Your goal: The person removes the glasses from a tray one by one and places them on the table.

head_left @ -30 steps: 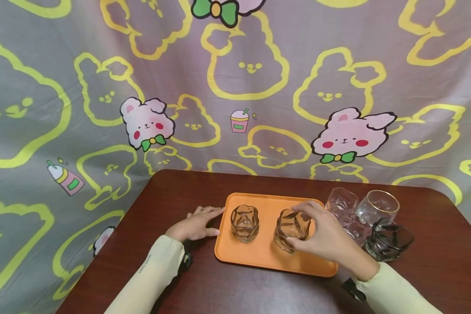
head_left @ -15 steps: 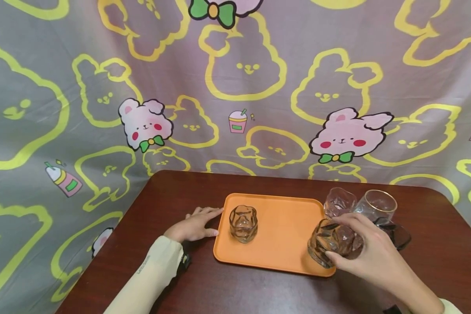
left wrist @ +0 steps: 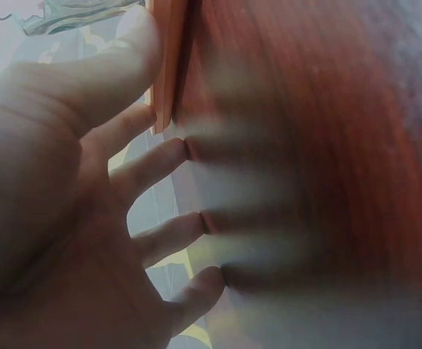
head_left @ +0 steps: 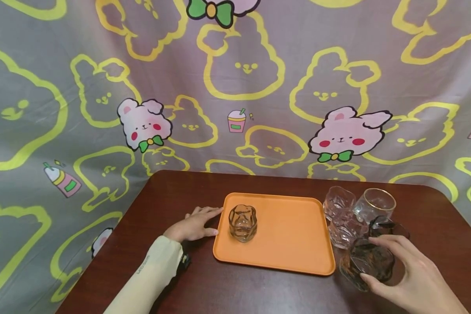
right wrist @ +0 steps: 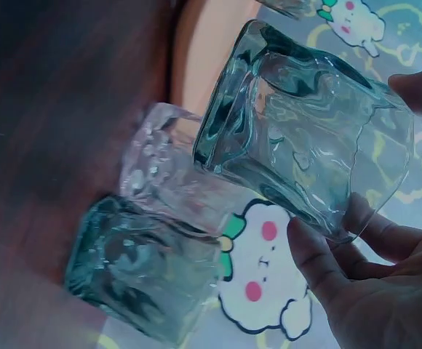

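An orange tray (head_left: 290,235) lies on the table, with one brown-tinted drinking glass (head_left: 243,224) standing on its left part. The fingers of my left hand (head_left: 194,224) are spread on the tabletop, and its thumb and index finger touch the tray's left rim, as the left wrist view also shows. Past the tray's right end, my right hand (head_left: 416,274) grips a tinted wavy-walled drinking glass (head_left: 365,264) between thumb and fingers. Seen from the right wrist, this held glass (right wrist: 298,138) is gripped near its rim, with its thick base clear of the table.
Right of the tray stand two pinkish clear glasses (head_left: 339,204), a gold-rimmed clear glass (head_left: 377,205) and a dark glass (head_left: 390,229), close together and partly behind the held one. A patterned cloth (head_left: 263,74) hangs behind the brown table (head_left: 180,187).
My right hand has lifted the glass off the tray's right half and carried it rightward, past the tray's edge, toward the other glasses. The left hand has stayed at the tray's left rim.
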### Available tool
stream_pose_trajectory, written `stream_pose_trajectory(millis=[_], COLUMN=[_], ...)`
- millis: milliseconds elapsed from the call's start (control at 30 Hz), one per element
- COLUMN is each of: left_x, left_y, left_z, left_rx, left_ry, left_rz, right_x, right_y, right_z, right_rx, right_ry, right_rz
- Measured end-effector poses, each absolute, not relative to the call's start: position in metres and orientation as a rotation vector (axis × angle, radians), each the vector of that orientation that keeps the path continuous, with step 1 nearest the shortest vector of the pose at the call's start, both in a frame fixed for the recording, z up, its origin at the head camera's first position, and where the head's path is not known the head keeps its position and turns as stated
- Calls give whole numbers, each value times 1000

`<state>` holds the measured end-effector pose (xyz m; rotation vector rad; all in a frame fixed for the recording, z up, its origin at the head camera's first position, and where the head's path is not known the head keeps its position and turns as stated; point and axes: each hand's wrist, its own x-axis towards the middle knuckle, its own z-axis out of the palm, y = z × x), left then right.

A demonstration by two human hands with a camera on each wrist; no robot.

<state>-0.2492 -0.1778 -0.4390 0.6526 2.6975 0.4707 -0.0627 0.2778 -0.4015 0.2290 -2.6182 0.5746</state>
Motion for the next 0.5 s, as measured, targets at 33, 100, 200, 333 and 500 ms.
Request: stream_pose_trajectory(millis=[33,100,200,333,500], left_x=[-250,-250,-250,-249,-249], left_y=[-178,-178,-178,-178,-178], left_z=[-439,-439,-439,-440,-439], left_rx=[652,651,655,662,654], left_ry=[2699,2699,2698,2697,2705], left_rz=[468,463,460,463,453], right_x=[-63,-63,-63,-65,-69], right_y=[278,280,281,281,283], right_z=[-403,-407,-411,-417,-424], right_rx=[224,222,208,189,224], right_ry=[-2628,-2635,-2663,-2697,-2660], right_rz=[578,586,610,652,670])
